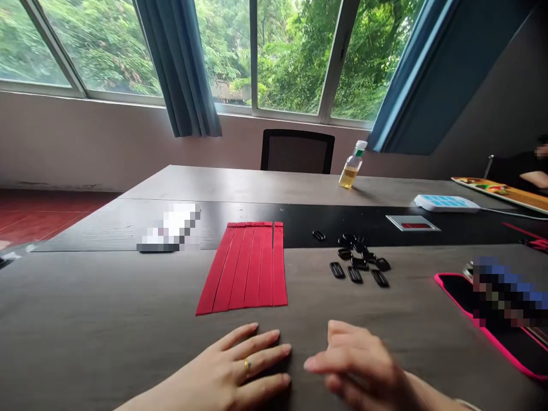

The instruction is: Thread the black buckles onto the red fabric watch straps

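My left hand [244, 365] lies palm down on the table with its fingers spread, a gold-coloured ring on one of them. It holds nothing and is just below a row of red strips [248, 268], flat bands of webbing or cloth laid side by side. Beside it, my right hand [359, 362] is loosely curled, one fingertip pointing left, with nothing visible in it. Beyond the right hand are several black slide buckles [354, 274], some flat and apart, others in a loose heap. A single buckle [318, 235] sits off to the left of the heap.
On the right, a pink-edged black mat [454, 291] carries blurred-out items. Behind it are a white power strip [447, 203] and a small flat card [412, 223]. A bottle [351, 165] stands at the back near a chair [297, 151]. A pixelated object [171, 228] lies left; a person sits far right.
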